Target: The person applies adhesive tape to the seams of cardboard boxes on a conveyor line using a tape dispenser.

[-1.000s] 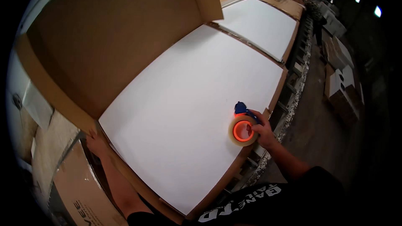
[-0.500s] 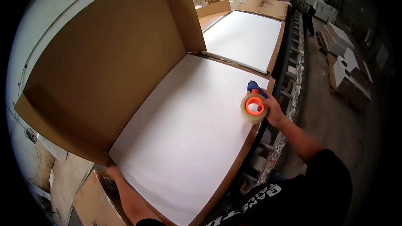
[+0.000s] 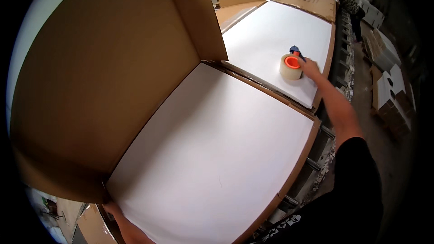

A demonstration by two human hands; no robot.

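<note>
Black shirt with white lettering nearest the viewer. Left hand at the corner of the raised lid, its fingers hidden, so that its grip cannot be told; beside it, the white near panel. Right hand grasping the tape dispenser over the far panel, contact with the panel unclear. Beyond: a carton bearing dark print, and a co-worker.

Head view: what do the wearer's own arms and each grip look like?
The right grip is an ungloved hand on a bare forearm, below a short black sleeve. The black shirt carries pale markings. The left grip is also ungloved and partly hidden; its sleeve is out of view. No cables or wristbands show.
</note>
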